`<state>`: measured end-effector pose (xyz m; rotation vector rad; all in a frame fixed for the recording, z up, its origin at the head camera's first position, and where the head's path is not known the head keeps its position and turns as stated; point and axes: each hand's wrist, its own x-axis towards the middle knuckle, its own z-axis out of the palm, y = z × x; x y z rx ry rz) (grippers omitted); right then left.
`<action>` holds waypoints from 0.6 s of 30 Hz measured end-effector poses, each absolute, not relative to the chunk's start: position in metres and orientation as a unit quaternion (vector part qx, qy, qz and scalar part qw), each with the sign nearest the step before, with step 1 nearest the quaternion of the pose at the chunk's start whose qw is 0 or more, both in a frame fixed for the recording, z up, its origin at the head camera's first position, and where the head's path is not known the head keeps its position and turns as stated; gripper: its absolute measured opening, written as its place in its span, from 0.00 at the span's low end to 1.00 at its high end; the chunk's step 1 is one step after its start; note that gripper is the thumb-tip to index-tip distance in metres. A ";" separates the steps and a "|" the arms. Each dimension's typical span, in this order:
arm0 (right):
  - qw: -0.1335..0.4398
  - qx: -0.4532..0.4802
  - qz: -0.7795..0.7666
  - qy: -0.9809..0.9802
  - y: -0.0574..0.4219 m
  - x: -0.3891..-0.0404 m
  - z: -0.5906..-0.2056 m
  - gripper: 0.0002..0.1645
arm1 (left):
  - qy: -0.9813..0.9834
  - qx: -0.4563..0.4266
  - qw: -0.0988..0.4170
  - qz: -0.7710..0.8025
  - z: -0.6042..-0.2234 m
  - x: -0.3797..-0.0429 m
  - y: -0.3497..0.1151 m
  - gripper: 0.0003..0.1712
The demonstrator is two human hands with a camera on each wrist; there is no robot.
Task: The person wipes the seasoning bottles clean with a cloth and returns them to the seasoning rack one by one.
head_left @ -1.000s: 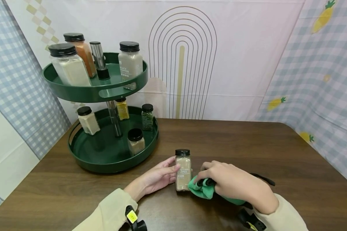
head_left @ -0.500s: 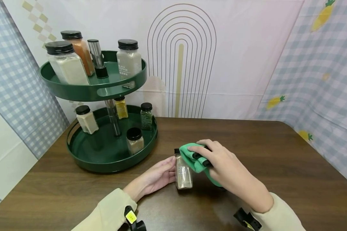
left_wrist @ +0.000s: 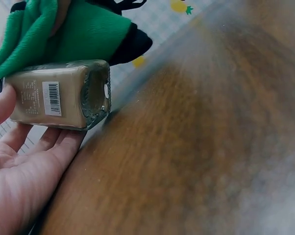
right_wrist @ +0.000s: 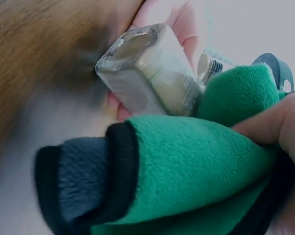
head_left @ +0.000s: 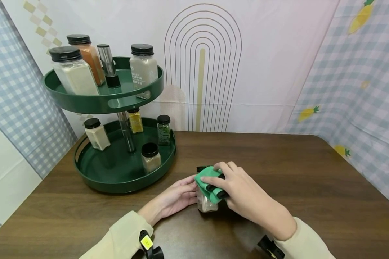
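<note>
My left hand [head_left: 173, 198] holds a clear square spice jar [head_left: 208, 205] of beige powder between thumb and fingers. In the left wrist view the jar [left_wrist: 35, 100] shows a barcode label and its thick glass base. My right hand [head_left: 243, 190] grips a folded green cloth [head_left: 201, 177] with black edging and lays it over the jar's front, covering most of the side and part of the black lid. In the right wrist view the cloth [right_wrist: 186, 161] shows a grey inner side, just in front of the jar [right_wrist: 152, 73].
A two-tier green turntable rack [head_left: 123, 187] stands at left. Large jars, including one of black pepper [head_left: 143, 70], and a silver-and-black cylinder [head_left: 107, 64] are on the upper tier. Several small jars, one nearest me [head_left: 150, 158], stand on the lower tier. Wooden tabletop [head_left: 262, 154] lies beneath.
My right hand has brought the cloth from the jar's lower right side up to the lid, then slightly down and left across its front. The left hand has stayed nearly in place.
</note>
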<state>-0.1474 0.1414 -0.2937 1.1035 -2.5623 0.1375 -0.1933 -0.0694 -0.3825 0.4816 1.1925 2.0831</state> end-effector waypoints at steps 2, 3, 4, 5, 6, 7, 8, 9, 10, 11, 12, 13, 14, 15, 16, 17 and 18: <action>0.150 0.399 0.041 -0.904 0.142 -0.146 -0.294 0.41 | 0.460 0.175 0.340 0.801 -0.383 -0.193 -0.069 0.32; 0.139 0.405 0.040 -0.903 0.142 -0.145 -0.293 0.41 | 0.462 0.171 0.340 0.801 -0.383 -0.193 -0.069 0.32; 0.129 0.412 0.038 -0.901 0.142 -0.144 -0.293 0.41 | 0.464 0.166 0.340 0.801 -0.383 -0.193 -0.069 0.32; 0.119 0.418 0.036 -0.900 0.142 -0.143 -0.293 0.41 | 0.467 0.162 0.340 0.800 -0.383 -0.193 -0.068 0.32; 0.112 0.425 0.034 -0.898 0.142 -0.142 -0.292 0.41 | 0.469 0.159 0.339 0.800 -0.383 -0.194 -0.068 0.33; 0.105 0.430 0.033 -0.896 0.142 -0.140 -0.291 0.41 | 0.471 0.152 0.339 0.800 -0.383 -0.194 -0.068 0.33; 0.096 0.435 0.033 -0.895 0.142 -0.139 -0.290 0.40 | 0.473 0.147 0.338 0.800 -0.383 -0.194 -0.067 0.35; 0.083 0.439 0.033 -0.894 0.143 -0.138 -0.290 0.40 | 0.474 0.146 0.340 0.799 -0.382 -0.194 -0.067 0.35; 0.068 0.441 0.033 -0.894 0.143 -0.137 -0.288 0.40 | 0.475 0.144 0.338 0.799 -0.382 -0.194 -0.067 0.35; 0.052 0.441 0.034 -0.895 0.143 -0.136 -0.287 0.40 | 0.476 0.143 0.338 0.799 -0.382 -0.193 -0.067 0.35; 0.039 0.442 0.036 -0.895 0.143 -0.135 -0.286 0.39 | 0.476 0.143 0.337 0.799 -0.382 -0.193 -0.067 0.35; 0.024 0.444 0.038 -0.895 0.144 -0.135 -0.285 0.39 | 0.477 0.146 0.336 0.799 -0.381 -0.193 -0.066 0.35; 0.009 0.445 0.041 -0.894 0.145 -0.134 -0.284 0.39 | 0.478 0.150 0.334 0.798 -0.381 -0.193 -0.066 0.35; -0.005 0.446 0.046 -0.894 0.146 -0.134 -0.283 0.39 | 0.478 0.155 0.334 0.797 -0.381 -0.193 -0.066 0.34; -0.015 0.447 0.050 -0.893 0.148 -0.134 -0.281 0.40 | 0.478 0.159 0.332 0.798 -0.381 -0.193 -0.066 0.35; -0.022 0.448 0.056 -0.892 0.150 -0.134 -0.280 0.40 | 0.478 0.161 0.330 0.798 -0.381 -0.193 -0.066 0.36; -0.024 0.449 0.062 -0.891 0.152 -0.134 -0.278 0.41 | 0.477 0.162 0.329 0.799 -0.381 -0.193 -0.066 0.36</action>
